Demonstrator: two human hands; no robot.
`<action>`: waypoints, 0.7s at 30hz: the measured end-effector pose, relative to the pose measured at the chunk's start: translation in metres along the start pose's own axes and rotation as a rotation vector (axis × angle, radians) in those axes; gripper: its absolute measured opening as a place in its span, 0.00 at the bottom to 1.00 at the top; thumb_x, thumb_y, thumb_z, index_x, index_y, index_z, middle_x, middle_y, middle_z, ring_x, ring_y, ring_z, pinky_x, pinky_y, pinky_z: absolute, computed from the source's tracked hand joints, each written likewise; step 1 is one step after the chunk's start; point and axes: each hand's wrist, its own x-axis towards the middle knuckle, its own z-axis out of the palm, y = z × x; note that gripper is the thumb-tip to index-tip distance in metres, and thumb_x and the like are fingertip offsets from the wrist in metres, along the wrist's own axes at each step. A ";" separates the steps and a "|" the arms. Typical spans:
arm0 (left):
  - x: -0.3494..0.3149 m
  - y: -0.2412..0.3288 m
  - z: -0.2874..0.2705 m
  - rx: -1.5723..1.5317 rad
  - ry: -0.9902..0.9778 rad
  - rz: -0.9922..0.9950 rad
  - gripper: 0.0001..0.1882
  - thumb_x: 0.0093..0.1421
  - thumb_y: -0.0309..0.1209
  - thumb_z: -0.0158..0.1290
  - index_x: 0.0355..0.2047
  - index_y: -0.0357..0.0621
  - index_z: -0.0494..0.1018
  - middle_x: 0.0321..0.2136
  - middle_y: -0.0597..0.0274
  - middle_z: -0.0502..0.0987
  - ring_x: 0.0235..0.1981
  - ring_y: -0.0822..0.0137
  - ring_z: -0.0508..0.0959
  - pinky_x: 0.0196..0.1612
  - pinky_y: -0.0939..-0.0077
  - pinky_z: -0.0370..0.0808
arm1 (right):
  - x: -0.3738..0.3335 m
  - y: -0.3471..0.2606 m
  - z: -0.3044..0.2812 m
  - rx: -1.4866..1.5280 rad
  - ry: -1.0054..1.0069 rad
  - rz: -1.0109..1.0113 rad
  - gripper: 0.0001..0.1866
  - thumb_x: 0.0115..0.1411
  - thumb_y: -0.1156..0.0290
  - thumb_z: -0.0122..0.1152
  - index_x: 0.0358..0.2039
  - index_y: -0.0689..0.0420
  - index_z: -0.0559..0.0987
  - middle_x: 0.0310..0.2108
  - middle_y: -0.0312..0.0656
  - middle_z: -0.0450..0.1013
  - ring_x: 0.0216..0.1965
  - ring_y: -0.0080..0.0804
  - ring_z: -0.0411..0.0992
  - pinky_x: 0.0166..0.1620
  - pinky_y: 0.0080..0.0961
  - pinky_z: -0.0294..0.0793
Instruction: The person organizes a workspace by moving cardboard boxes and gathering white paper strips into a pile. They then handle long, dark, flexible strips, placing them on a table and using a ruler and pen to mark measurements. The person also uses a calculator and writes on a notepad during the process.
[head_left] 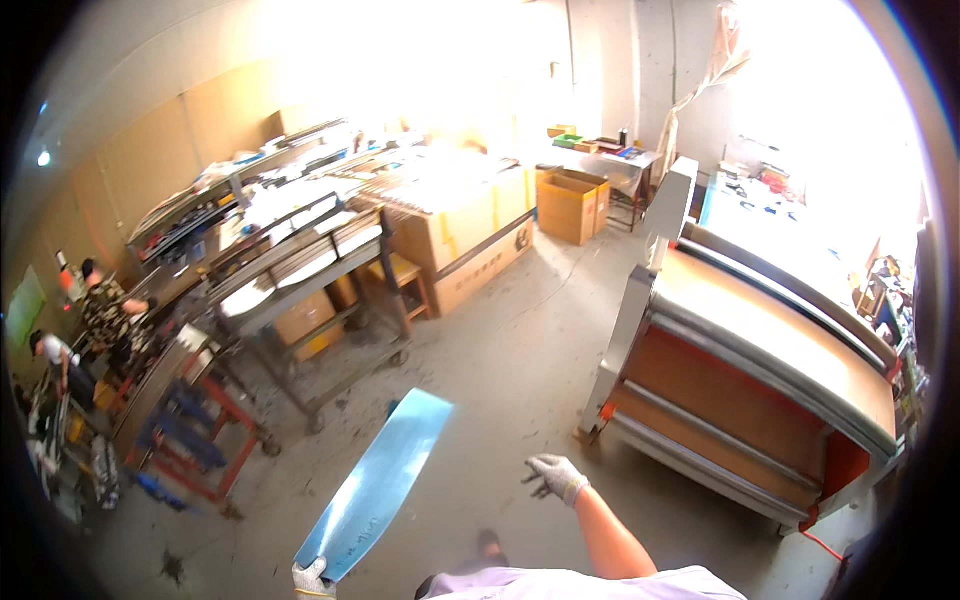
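Observation:
A long, glossy blue sheet (385,475) slants up and away from me over the floor, left of the middle. At its near lower end my left hand (313,580), in a pale work glove, is closed on the edge. The sheet's far end hangs free and curves slightly. My right hand (556,478), also gloved, is held out over the floor with its fingers apart and nothing in it. It is well apart from the sheet and nearest to the big roller machine (745,385) on the right.
On the left stand a wheeled metal rack (285,285) and a red-framed trolley (205,465). Large cardboard boxes (480,225) and an open carton (572,205) are farther off. Two people, one in a camouflage top (105,305), are at the far left. A grey floor (480,340) runs between.

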 end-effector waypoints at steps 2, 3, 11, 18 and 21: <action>0.087 -0.027 0.067 0.042 -0.120 -0.041 0.25 0.45 0.18 0.51 0.48 0.37 0.72 0.35 0.50 0.79 0.25 0.53 0.80 0.23 0.64 0.80 | 0.038 -0.016 -0.039 0.024 0.068 0.053 0.25 0.67 0.56 0.54 0.57 0.61 0.72 0.39 0.49 0.80 0.24 0.33 0.78 0.28 0.26 0.79; 0.127 -0.037 0.121 0.022 -0.095 -0.074 0.22 0.47 0.17 0.50 0.45 0.37 0.72 0.33 0.52 0.78 0.23 0.54 0.79 0.18 0.67 0.77 | 0.054 -0.029 -0.059 0.032 0.123 0.068 0.25 0.67 0.57 0.54 0.57 0.61 0.72 0.39 0.48 0.80 0.23 0.34 0.78 0.26 0.26 0.78; 0.371 -0.123 0.482 0.105 -0.136 -0.227 0.19 0.51 0.15 0.51 0.46 0.35 0.72 0.30 0.51 0.79 0.17 0.54 0.77 0.13 0.70 0.72 | 0.182 -0.108 -0.199 0.245 0.507 0.010 0.20 0.66 0.60 0.57 0.50 0.63 0.77 0.32 0.48 0.80 0.20 0.37 0.78 0.23 0.30 0.77; 0.511 -0.162 0.703 0.110 -0.188 -0.402 0.22 0.51 0.14 0.51 0.48 0.38 0.69 0.31 0.51 0.78 0.19 0.54 0.78 0.13 0.71 0.72 | 0.428 -0.244 -0.299 -0.080 0.481 -0.130 0.19 0.66 0.60 0.54 0.47 0.63 0.76 0.32 0.45 0.80 0.20 0.30 0.77 0.23 0.25 0.76; 0.572 -0.167 0.771 0.171 -0.245 -0.336 0.22 0.49 0.14 0.49 0.46 0.38 0.70 0.30 0.51 0.78 0.19 0.53 0.78 0.12 0.71 0.72 | 0.519 -0.367 -0.325 0.091 0.379 -0.154 0.23 0.65 0.58 0.54 0.52 0.63 0.74 0.34 0.45 0.80 0.21 0.30 0.77 0.24 0.24 0.76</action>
